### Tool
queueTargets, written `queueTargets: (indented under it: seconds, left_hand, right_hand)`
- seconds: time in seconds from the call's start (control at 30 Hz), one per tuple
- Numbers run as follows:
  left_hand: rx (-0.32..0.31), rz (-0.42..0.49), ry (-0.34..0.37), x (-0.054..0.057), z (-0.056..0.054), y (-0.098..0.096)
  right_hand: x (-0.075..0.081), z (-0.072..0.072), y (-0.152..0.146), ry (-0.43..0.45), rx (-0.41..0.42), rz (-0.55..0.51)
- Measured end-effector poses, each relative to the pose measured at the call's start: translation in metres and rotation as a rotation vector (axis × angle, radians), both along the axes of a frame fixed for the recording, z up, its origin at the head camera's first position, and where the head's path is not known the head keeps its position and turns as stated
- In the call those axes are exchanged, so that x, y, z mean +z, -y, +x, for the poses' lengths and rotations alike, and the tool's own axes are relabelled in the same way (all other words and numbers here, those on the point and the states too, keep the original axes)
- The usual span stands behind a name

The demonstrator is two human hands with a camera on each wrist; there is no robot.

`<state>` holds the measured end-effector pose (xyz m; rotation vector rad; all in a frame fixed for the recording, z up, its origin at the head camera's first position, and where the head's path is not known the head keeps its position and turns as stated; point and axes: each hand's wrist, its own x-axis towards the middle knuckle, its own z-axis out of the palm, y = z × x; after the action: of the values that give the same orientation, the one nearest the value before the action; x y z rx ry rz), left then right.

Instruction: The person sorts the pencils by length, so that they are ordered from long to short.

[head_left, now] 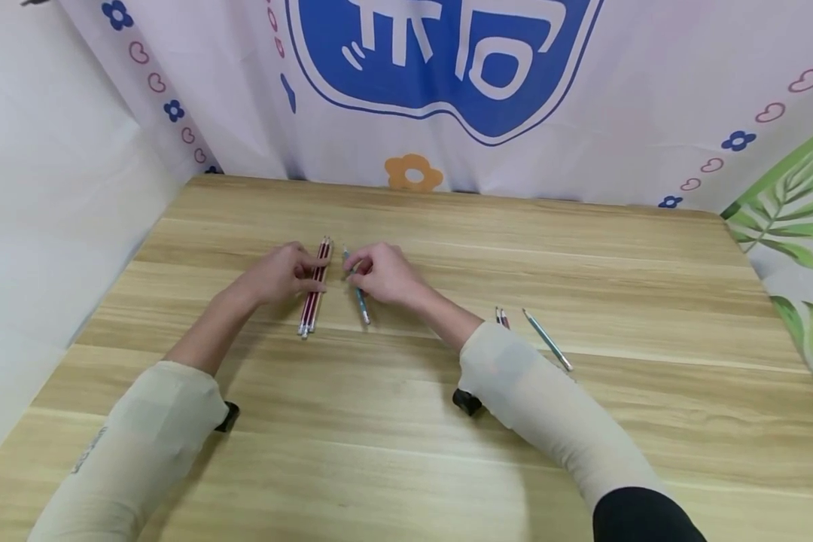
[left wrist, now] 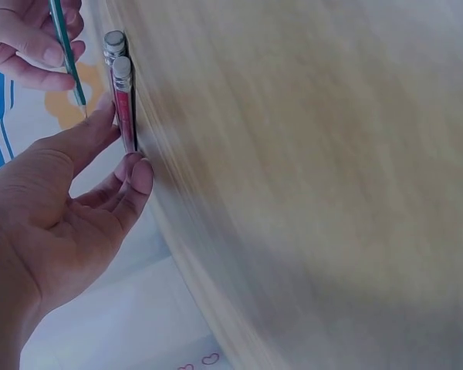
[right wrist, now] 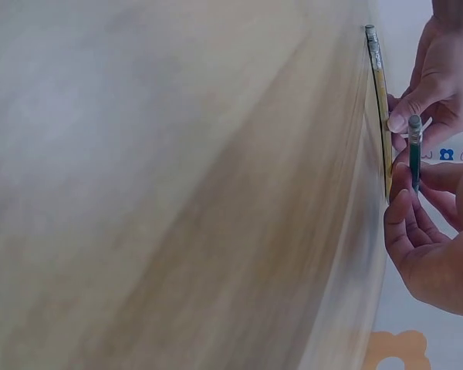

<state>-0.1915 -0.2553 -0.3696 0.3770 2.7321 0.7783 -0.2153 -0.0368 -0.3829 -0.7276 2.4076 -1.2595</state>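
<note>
Several dark red striped pencils (head_left: 309, 310) lie side by side on the wooden table, left of centre. My left hand (head_left: 278, 275) holds this bundle, thumb and fingers at its sides. In the left wrist view, silvery ends with erasers top the red pencils (left wrist: 123, 108). Just to the right, my right hand (head_left: 388, 277) pinches a teal pencil (head_left: 362, 304) between thumb and fingers, its eraser end pointing towards me. A small gap separates this pencil from the bundle. The right wrist view shows the teal pencil (right wrist: 414, 150) tilted up from the fingertips.
Another teal pencil (head_left: 547, 339) lies on the table (head_left: 393, 452) to the right. Beside it, dark and red pencil tips (head_left: 503, 318) show past my right sleeve (head_left: 549, 406), which hides the rest. A printed cloth (head_left: 244, 143) hangs behind the table's far edge.
</note>
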Motion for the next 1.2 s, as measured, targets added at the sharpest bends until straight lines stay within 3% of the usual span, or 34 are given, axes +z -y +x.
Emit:
queueTargets:
  seconds: [0.53,0.83,1.2]
  left_hand:
    - [-0.020,-0.005,-0.028,-0.002,-0.001,0.002]
    - [-0.013,0.021,-0.003,-0.002,-0.003,0.004]
    - [-0.010,0.032,0.011,-0.002,-0.003,0.003]
  right_hand:
    - [-0.005,-0.002,0.006,-0.019,0.009,0.028]
    - [-0.006,-0.003,0.015,-0.001,0.030,0.029]
    - [-0.005,-0.005,0.018,0.034,-0.003,0.033]
